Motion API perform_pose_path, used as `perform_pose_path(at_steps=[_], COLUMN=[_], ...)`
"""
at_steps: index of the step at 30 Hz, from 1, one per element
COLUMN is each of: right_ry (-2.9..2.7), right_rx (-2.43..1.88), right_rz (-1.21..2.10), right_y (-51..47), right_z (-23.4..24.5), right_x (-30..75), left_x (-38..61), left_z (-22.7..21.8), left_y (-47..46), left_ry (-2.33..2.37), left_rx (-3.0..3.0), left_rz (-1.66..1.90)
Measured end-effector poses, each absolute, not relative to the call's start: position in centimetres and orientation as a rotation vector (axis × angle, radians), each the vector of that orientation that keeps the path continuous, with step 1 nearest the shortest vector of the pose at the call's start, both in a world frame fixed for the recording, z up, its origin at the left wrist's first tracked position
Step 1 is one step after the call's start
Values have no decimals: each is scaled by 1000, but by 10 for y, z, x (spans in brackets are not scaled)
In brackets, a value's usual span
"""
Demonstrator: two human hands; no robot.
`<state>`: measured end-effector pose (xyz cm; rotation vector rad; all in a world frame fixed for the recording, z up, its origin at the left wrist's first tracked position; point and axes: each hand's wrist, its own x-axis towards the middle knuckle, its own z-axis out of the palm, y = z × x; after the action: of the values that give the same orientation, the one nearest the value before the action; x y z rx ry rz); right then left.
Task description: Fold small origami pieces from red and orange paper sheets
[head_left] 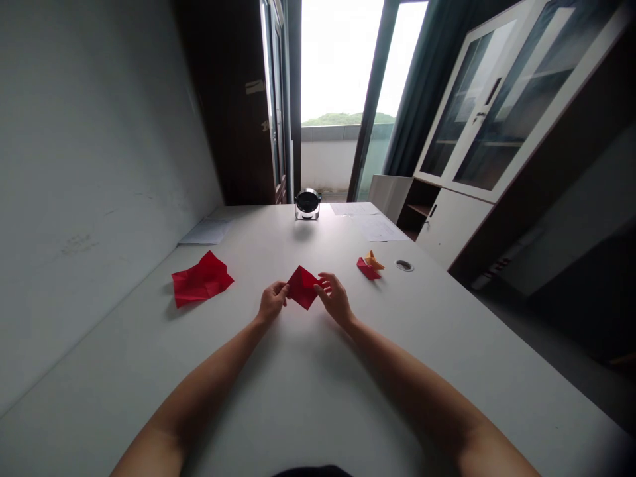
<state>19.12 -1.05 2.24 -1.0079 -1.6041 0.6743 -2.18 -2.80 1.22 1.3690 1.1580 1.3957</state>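
A small folded red paper [302,289], diamond-shaped with creases across its face, is held up over the middle of the white table. My left hand [273,299] pinches its left corner between thumb and fingers. At the opposite corner, the thumb and fingers of my right hand [336,298] close on the paper's edge, the other fingers curled loosely behind. To the left lies a larger creased red sheet [201,281], partly unfolded. On the right sit two small folded paper pieces, one red [368,269] and one orange-yellow [374,260], touching each other.
A small round black fan-like device [307,203] on a silver stand is at the table's far end. Papers lie at the back left [205,231] and back right [380,227]. A round cable hole [404,265] opens near the right edge. A wall borders the left side.
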Motion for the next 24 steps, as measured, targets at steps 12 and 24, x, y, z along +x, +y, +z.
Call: perform_pose_path(at_steps=[12,24], right_ry=[-1249,-1471], right_rx=[-820,-1048], right_rz=[1236,1074], right_y=[2,3], right_z=[13,8], right_x=[190,192], left_x=[-11,-10], left_z=[20,18], left_y=[-37,-33], left_ry=[916,890], left_rx=[1302,1298], left_rz=[1187,1252])
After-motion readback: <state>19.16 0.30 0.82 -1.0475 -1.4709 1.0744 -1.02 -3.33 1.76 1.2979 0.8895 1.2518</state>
